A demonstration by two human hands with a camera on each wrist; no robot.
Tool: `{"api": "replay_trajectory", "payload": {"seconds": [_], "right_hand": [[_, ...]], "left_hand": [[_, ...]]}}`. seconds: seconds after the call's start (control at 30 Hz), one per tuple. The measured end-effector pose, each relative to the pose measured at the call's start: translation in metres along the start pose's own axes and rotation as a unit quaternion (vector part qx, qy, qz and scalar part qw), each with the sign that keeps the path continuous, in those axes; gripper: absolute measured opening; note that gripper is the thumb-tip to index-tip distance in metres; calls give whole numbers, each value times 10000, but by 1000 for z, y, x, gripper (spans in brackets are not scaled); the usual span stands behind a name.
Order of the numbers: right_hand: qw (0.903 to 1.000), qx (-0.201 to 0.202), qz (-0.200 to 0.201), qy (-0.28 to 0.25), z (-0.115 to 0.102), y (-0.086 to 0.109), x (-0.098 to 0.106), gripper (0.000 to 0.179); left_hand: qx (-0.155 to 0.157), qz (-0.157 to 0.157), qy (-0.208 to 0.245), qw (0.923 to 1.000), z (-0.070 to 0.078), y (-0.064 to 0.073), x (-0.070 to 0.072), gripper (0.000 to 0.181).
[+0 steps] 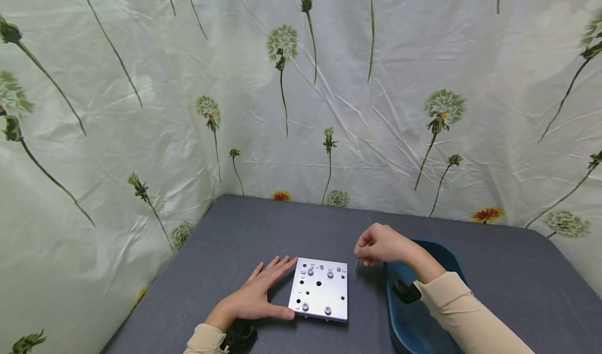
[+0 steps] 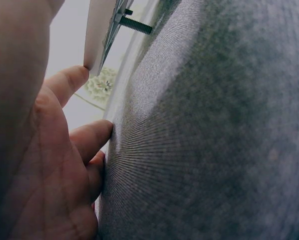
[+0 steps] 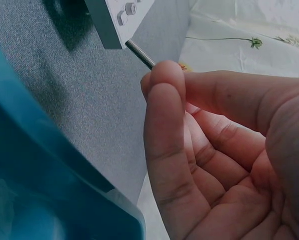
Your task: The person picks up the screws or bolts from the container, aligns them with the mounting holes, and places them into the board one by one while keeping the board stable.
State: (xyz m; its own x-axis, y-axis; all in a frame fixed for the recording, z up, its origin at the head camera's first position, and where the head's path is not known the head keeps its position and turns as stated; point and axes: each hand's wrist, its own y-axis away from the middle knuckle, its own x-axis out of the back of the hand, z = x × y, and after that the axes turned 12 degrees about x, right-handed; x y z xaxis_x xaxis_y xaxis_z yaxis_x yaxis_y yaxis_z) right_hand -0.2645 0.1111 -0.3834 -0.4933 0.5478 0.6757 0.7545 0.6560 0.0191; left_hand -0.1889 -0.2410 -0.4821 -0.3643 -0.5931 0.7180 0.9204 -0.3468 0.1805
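A square silver metal plate [image 1: 324,288] lies on the grey-covered table, with several socket-head screws and holes on its top. In the left wrist view, a threaded screw [image 2: 136,25] sticks out under the plate, which is raised off the cloth. My left hand [image 1: 254,296] is spread along the plate's left side, index fingertip at the far corner and thumb at the near one. Beyond the plate's right edge, my right hand [image 1: 383,245] pinches a thin threaded screw [image 3: 140,54] between thumb and index finger. The screw's head is hidden by the fingertips.
A blue plastic bin [image 1: 394,325] stands right of the plate, beneath my right forearm. Grey cloth [image 1: 282,223] covers the table. A flower-printed white curtain [image 1: 329,108] hangs behind it and along the left.
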Motion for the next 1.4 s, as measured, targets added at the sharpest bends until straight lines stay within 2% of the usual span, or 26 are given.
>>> {"api": "replay_trajectory", "payload": {"seconds": [0.27, 0.83, 1.13, 1.4], "right_hand": [[9996, 208, -153, -113, -2, -3, -4, 15], [9994, 91, -293, -143, -7, -10, -24, 13], [9996, 150, -249, -53, -11, -16, -28, 13], [9992, 252, -283, -121, -14, -12, -29, 12]], "left_hand": [[-8, 62, -49, 10000, -1, 2, 0, 113], [28, -19, 11, 10000, 0, -1, -1, 112], [59, 26, 24, 10000, -1, 1, 1, 113], [0, -38, 48, 10000, -1, 1, 0, 111]]}}
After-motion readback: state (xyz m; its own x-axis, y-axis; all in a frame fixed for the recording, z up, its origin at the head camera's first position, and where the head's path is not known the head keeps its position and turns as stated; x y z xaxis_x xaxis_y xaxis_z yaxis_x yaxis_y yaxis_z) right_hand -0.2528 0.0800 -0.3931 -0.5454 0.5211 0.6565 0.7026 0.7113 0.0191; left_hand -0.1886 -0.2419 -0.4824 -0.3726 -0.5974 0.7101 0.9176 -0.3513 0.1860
